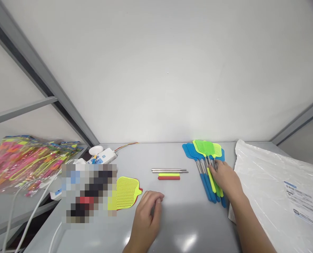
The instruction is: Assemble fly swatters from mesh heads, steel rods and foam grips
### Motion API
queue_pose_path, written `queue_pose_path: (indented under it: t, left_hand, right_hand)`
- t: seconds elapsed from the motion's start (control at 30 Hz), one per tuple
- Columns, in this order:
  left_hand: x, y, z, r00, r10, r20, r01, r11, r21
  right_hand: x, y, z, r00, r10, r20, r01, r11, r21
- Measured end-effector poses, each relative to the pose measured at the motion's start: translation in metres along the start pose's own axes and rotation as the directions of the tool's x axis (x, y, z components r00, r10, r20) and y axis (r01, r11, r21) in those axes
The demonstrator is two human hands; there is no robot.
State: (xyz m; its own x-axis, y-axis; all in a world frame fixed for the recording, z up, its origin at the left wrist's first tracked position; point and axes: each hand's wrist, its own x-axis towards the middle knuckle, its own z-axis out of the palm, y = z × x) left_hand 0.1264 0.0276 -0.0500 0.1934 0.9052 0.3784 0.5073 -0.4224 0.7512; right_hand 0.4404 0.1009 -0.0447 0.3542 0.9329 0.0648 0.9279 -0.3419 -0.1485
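Note:
My right hand (pixel 226 177) is at a pile of fly swatters (pixel 205 184) with blue, green and yellow mesh heads, metal shafts and coloured handles. Its fingers close around a fly swatter at the right of the pile, and the palm hides part of the shafts. Loosely curled on the table, my left hand (pixel 147 216) holds nothing. Left of it lies a yellow mesh swatter head (pixel 126 191) with a red edge showing beneath. Between the hands, farther back, are thin metal rods (pixel 169 171), with a yellow handle (pixel 169 174) and a red handle (pixel 169 178) just in front.
A white plastic bag (pixel 267 182) with a label covers the right side. On the left are a power strip (pixel 105 157), white cables (pixel 37 207), a blurred-out patch and a heap of packaged colourful items (pixel 27 160). A wall (pixel 172 88) rises behind the grey table (pixel 190 221).

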Motion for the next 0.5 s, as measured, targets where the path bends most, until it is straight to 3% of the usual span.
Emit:
queue_pose_path:
  t: [0.3, 0.4, 0.5]
  left_hand:
    - [0.000, 0.002, 0.000, 0.999, -0.032, 0.040, 0.033, 0.999, -0.025]
    - [0.000, 0.003, 0.001, 0.997, -0.033, 0.074, 0.033, 0.999, 0.000]
    - [0.001, 0.006, 0.003, 0.996, -0.011, 0.090, 0.003, 0.996, 0.092]
  right_hand:
    - [-0.008, -0.016, -0.014, 0.992, -0.089, -0.085, 0.084, 0.995, -0.057]
    - [-0.011, -0.043, -0.019, 0.963, -0.265, -0.054, 0.263, 0.964, -0.034]
    - [-0.012, -0.078, -0.018, 0.870, -0.492, 0.025, 0.491, 0.871, 0.027]
